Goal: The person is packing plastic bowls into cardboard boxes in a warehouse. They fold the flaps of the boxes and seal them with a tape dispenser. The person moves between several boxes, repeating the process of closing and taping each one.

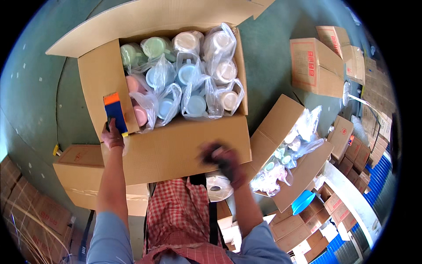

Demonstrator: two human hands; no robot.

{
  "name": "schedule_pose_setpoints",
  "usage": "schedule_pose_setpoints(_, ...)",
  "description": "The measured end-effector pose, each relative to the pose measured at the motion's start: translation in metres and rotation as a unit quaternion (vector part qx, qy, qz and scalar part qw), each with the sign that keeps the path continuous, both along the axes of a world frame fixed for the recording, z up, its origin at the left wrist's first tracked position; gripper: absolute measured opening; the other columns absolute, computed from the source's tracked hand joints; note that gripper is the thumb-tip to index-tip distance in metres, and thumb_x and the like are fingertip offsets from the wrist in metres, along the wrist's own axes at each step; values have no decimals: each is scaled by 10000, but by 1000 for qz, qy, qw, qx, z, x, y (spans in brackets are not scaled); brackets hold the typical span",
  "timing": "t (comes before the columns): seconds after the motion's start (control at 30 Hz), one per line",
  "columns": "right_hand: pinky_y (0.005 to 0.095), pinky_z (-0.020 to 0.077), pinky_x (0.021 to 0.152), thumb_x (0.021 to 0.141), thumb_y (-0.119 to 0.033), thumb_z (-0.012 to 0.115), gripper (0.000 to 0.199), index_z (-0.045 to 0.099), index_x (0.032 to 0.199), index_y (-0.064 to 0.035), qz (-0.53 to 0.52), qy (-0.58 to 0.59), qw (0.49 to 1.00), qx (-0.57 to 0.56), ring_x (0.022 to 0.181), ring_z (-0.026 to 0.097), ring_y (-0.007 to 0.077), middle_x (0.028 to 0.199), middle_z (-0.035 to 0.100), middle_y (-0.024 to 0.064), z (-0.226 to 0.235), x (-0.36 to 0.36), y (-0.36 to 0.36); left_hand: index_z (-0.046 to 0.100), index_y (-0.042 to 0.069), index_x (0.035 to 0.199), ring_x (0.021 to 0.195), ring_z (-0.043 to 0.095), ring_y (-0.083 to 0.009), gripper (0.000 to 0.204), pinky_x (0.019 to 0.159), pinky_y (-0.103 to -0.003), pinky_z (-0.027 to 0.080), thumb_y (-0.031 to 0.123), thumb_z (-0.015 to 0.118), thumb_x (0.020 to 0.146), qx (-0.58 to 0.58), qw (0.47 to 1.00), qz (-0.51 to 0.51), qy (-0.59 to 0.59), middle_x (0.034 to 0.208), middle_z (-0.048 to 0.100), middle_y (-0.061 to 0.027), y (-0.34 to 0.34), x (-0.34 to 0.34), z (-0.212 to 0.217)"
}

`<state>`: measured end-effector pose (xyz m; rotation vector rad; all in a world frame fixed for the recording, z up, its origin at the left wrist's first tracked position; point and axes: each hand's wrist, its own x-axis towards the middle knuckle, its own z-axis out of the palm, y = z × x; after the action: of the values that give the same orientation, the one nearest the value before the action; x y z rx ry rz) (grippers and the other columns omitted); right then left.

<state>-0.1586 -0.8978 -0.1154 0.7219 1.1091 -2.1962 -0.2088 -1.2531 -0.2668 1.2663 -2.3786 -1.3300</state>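
My left hand [113, 135] grips the lower edge of a small flat blue box [115, 115] with an orange end, held over the left flap of a large open carton [193, 132]. Inside that carton stand several plastic cups or jugs with round lids, wrapped in clear bags: green ones [154, 47], blue ones [187, 74], cream ones [226, 70] and pink ones [140, 115]. Smeared by motion, my right hand [224, 160] hovers over the right part of the near flap. It looks darkly gloved, and its fingers cannot be made out.
To the right, a second open carton [274, 121] holds more bagged pastel items. Closed cartons stand behind it [314, 66] and at the lower left [79, 176]. A roll [218, 187] sits below the near flap. A blue basin [303, 202] lies among stacked boxes.
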Motion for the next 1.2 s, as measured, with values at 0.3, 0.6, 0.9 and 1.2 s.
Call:
schedule_pose_setpoints(0.3,323,357,689,784,-482,449,364,516,886,-139,-192,-338,856,342,724,483,199,807,533,18,-210,-44,236,584,-21,872,689,466,-133,311,647,-258,397,243,587,707,142,983,91,67,774,542,-21,-19,14,-14)
schedule_pose_setpoints(0.6,434,309,926,765,-435,474,524,446,1154,-85,-471,8,880,-65,1079,414,266,1178,460,100,-200,-29,195,586,-21,864,686,480,-107,271,639,-228,388,209,583,721,107,994,21,22,770,545,-8,-21,-2,2)
schedule_pose_setpoints(0.9,264,440,690,763,-196,563,315,537,1041,-49,-118,4,959,259,764,562,180,859,580,71,-105,-39,147,545,-26,923,763,497,-133,285,669,-255,410,152,572,701,165,980,-49,100,853,547,-44,-24,-78,61)
schedule_pose_setpoints(1.2,364,426,755,668,-224,623,335,574,974,-98,298,83,759,574,816,545,299,832,598,107,-150,-78,88,567,-24,924,807,530,-176,227,789,-274,401,129,465,791,-238,838,-328,366,872,575,-70,39,-319,215)
